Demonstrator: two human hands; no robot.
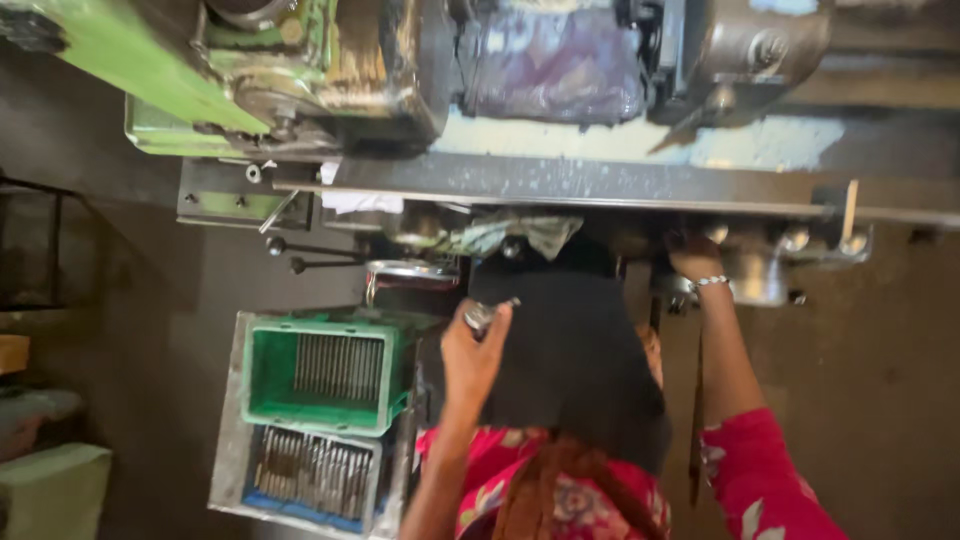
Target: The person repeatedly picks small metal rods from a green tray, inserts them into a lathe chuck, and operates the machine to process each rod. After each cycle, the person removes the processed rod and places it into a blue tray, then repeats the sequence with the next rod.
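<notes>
Fingers of the left hand (pixel 475 350) close around a small metal piece (pixel 484 314) at centre, while the right hand (pixel 693 256), at two o'clock, grips a machine knob (pixel 742 278), seemingly mid-loading, so careful seating comes next.

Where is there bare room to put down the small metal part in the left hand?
The green crate is mostly bare apart from rods at its back. The tray below is packed with rods. The grey ledge above is bare mid-span. Around the right hand knobs crowd close. The left hand holds the metal part.
</notes>
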